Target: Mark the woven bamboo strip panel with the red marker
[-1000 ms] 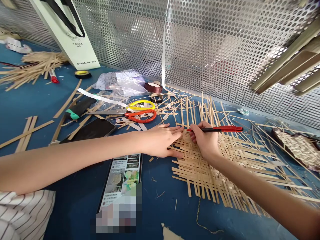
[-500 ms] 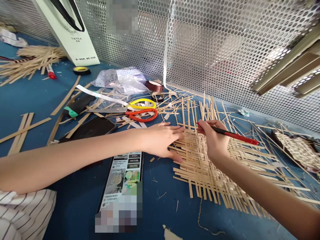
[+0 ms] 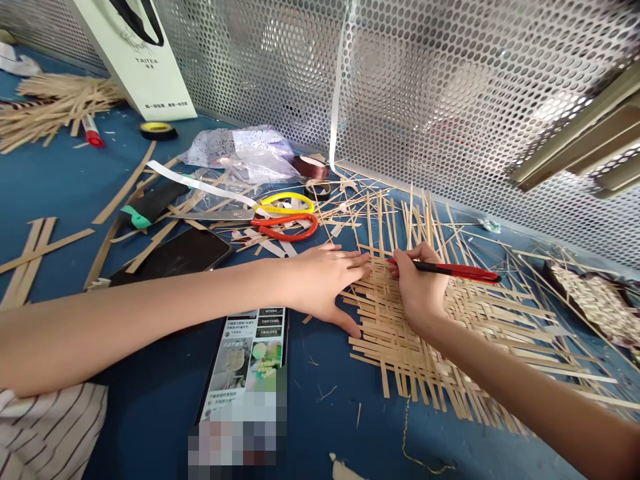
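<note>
Okay, so the red pen (image 3: pixel 455 271) is swinging almost level now, where half a second ago we had it slanting down to the right. We're pinching it in our right hand (image 3: pixel 419 287), which is resting on the woven bamboo mat (image 3: pixel 400 333), and the mat is lying flat on the blue workbench (image 3: pixel 150 427) right in front of us. Our left hand (image 3: pixel 325 283) is spread open, gripping nothing, with its fingers at the mat's left edge, just beside the right hand but not touching it. We seem to be marking or checking the weave, though we can't tell if the pen tip is actually drawing. The next move calls for keeping that left hand planted so the loose strips aren't shifting. A phone (image 3: pixel 245 353) is showing a page of pictures just below, and orange-handled scissors (image 3: pixel 287 227) are lying just above.
</note>
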Motion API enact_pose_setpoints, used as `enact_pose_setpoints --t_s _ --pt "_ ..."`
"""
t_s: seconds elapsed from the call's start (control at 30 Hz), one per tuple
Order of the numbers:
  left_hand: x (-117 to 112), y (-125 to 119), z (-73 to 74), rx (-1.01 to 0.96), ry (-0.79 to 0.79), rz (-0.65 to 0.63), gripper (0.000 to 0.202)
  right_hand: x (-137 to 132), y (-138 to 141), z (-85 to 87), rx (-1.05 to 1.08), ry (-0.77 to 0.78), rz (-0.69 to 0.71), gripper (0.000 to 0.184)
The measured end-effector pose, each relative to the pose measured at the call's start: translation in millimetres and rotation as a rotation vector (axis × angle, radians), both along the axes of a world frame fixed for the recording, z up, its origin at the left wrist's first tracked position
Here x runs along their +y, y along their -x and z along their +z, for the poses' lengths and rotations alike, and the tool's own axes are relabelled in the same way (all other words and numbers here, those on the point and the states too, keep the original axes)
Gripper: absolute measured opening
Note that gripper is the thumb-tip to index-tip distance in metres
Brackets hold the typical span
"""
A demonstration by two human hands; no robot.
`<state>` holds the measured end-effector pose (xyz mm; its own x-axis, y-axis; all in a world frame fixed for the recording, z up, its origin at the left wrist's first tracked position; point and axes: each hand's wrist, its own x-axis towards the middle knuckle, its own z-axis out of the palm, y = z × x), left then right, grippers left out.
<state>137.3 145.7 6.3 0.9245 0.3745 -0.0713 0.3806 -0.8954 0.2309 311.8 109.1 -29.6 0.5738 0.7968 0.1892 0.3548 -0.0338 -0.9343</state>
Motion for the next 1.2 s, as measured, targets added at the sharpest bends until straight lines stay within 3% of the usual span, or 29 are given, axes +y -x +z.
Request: enact_pose_setpoints --t_s 0.13,0.3,0.43,0.6,0.7,0.87,1.0,1.2 --pt "0.0 0.4 -0.4 -0.003 0.004 -0.004 0.087 -0.1 0.9 1.7 0.067 0.024 0.054 0.021" --pt "-0.2 0.4 -1.6 -0.001 0.020 0.007 0.086 0.0 0.8 2.8 0.087 -0.010 -0.001 0.022" --pt "-0.6 0.7 -2.2 -0.005 0.009 0.012 0.085 -1.2 2.4 3.5 0.059 0.040 0.088 0.022" --pt "-2.1 0.4 0.1 -0.001 -0.005 0.012 0.087 -2.0 3.6 3.7 0.043 0.007 0.080 0.021" --pt "-3.1 0.5 0.6 -0.012 -0.001 0.016 0.092 -1.9 4.3 4.3 0.059 0.045 0.169 0.020" --pt "-3.3 1.5 -1.0 -0.030 0.007 0.028 0.099 -1.8 4.6 4.8 0.077 0.029 0.112 0.020" --pt "-1.8 1.5 -2.4 -0.009 0.017 0.023 0.095 -4.0 3.7 6.1 0.112 0.104 0.214 0.023" --pt "-0.2 1.3 -5.7 -0.015 0.029 0.041 0.098 -6.1 2.1 6.2 0.120 0.074 0.182 0.023"
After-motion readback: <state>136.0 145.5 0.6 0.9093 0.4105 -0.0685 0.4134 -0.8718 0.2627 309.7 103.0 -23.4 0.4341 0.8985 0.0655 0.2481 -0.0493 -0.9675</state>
